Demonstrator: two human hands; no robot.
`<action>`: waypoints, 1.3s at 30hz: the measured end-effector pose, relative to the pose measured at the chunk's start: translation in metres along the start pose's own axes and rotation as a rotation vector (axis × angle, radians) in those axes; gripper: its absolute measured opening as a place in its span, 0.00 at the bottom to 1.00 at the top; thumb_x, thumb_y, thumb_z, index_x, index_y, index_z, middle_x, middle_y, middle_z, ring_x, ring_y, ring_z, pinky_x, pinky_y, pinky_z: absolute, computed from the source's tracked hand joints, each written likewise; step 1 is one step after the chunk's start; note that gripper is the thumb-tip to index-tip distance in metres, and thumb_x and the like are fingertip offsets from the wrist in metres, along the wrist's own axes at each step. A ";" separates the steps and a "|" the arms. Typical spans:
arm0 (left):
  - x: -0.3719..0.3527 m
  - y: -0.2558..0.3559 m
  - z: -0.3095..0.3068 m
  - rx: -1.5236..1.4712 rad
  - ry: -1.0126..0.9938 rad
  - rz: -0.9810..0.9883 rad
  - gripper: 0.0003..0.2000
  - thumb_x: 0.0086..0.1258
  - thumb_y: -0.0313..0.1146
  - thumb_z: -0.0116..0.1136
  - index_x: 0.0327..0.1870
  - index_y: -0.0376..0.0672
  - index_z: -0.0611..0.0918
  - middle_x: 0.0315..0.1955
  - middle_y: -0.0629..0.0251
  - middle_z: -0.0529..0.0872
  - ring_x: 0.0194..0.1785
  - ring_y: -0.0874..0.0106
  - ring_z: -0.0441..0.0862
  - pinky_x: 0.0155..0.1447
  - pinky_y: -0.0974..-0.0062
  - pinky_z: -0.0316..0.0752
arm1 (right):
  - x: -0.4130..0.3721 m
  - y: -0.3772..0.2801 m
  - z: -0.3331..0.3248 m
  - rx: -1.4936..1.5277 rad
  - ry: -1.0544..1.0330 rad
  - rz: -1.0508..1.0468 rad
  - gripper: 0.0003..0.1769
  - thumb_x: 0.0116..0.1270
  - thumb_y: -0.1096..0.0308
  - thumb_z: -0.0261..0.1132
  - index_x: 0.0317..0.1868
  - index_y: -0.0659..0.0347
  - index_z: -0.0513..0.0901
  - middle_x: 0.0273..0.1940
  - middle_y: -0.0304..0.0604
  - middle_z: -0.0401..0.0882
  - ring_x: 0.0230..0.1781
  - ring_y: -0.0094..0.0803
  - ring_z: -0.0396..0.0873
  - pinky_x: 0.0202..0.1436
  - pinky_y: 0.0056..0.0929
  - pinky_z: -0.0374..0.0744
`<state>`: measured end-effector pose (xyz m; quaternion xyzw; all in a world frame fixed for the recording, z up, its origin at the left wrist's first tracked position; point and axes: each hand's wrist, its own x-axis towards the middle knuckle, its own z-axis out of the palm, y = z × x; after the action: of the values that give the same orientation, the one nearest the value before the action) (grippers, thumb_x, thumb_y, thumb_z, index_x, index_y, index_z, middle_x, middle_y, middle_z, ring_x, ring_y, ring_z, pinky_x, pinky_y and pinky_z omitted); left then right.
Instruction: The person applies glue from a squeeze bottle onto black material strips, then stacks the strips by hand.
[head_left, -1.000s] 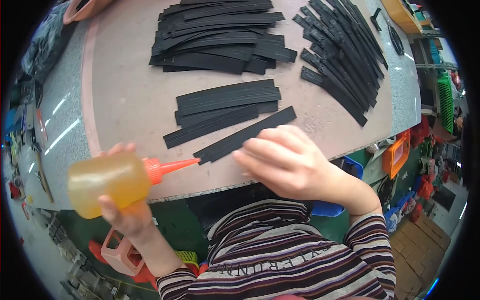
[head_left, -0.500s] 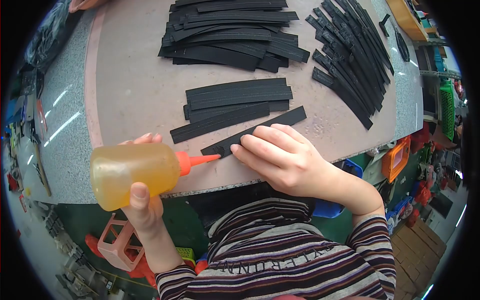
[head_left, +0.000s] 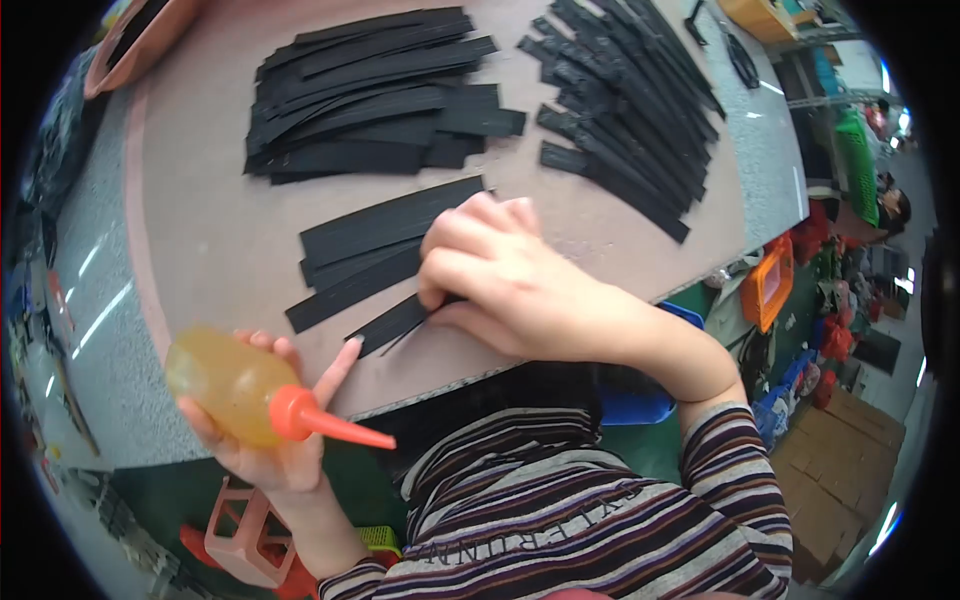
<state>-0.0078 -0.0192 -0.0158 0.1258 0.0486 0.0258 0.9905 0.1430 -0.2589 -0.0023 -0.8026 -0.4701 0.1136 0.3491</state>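
Observation:
My left hand [head_left: 275, 468] is wrapped round a squeeze bottle [head_left: 222, 385] of amber liquid, with its red nozzle pointing right and slightly down. The left index finger stretches out to the near end of a black strip [head_left: 388, 326] on the table. Fingers bent, my right hand [head_left: 510, 285] grips that same strip farther along and hides much of it. A thin dark edge shows beneath the strip there. Just beyond lie several more black strips [head_left: 375, 225], partly covered by my right hand.
A large pile of black strips [head_left: 370, 100] lies at the back of the table [head_left: 200, 200]. To its right is a fanned pile of strips [head_left: 630, 110]. A pink container [head_left: 145, 45] stands at the back left. An orange basket [head_left: 768, 283] is off the table's right side.
The bottle's nozzle has moved off the strip and now points toward me. My left index finger has reached the strip's end. My right hand has changed from resting on the strip to gripping it.

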 end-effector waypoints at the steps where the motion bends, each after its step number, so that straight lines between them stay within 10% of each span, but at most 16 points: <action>1: 0.000 0.001 0.002 0.034 0.019 -0.010 0.33 0.78 0.55 0.53 0.72 0.37 0.68 0.67 0.53 0.75 0.74 0.55 0.70 0.76 0.24 0.23 | -0.003 0.005 0.004 0.017 0.011 -0.057 0.11 0.56 0.68 0.73 0.35 0.53 0.78 0.39 0.36 0.73 0.48 0.36 0.71 0.53 0.38 0.64; 3: 0.000 0.001 0.002 0.055 0.007 -0.030 0.33 0.78 0.55 0.53 0.72 0.38 0.68 0.67 0.53 0.75 0.75 0.54 0.69 0.77 0.25 0.23 | -0.011 0.007 0.000 0.082 0.072 -0.136 0.10 0.57 0.69 0.74 0.35 0.54 0.80 0.35 0.35 0.78 0.43 0.36 0.77 0.52 0.35 0.69; 11: 0.001 0.011 -0.003 0.000 -0.037 0.013 0.30 0.78 0.53 0.54 0.71 0.39 0.70 0.66 0.54 0.75 0.71 0.60 0.72 0.82 0.34 0.29 | -0.088 0.050 -0.088 0.306 0.685 0.716 0.05 0.66 0.73 0.73 0.40 0.63 0.86 0.33 0.35 0.86 0.35 0.19 0.80 0.40 0.20 0.76; 16: -0.007 0.030 -0.001 0.106 0.016 0.219 0.32 0.77 0.52 0.55 0.71 0.36 0.69 0.69 0.52 0.72 0.70 0.56 0.72 0.82 0.37 0.40 | -0.081 0.061 -0.070 -0.691 0.702 0.419 0.11 0.52 0.68 0.80 0.36 0.55 0.90 0.39 0.40 0.80 0.42 0.37 0.77 0.48 0.33 0.72; 21: -0.027 0.037 -0.004 0.894 0.457 0.580 0.39 0.72 0.59 0.58 0.72 0.35 0.65 0.69 0.46 0.71 0.74 0.50 0.68 0.71 0.46 0.73 | -0.042 0.006 -0.020 -0.273 0.336 -0.081 0.19 0.48 0.79 0.72 0.44 0.61 0.89 0.42 0.44 0.80 0.43 0.40 0.80 0.47 0.37 0.79; 39: -0.017 0.023 -0.006 1.092 0.400 0.398 0.36 0.73 0.54 0.60 0.71 0.35 0.66 0.66 0.44 0.73 0.71 0.48 0.73 0.71 0.50 0.73 | -0.013 -0.016 0.035 -0.264 0.072 -0.284 0.20 0.56 0.67 0.64 0.49 0.66 0.84 0.48 0.42 0.76 0.50 0.36 0.78 0.53 0.35 0.77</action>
<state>-0.0259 0.0031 -0.0143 0.6144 0.2153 0.2046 0.7310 0.1078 -0.2484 -0.0196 -0.7707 -0.5765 -0.0282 0.2699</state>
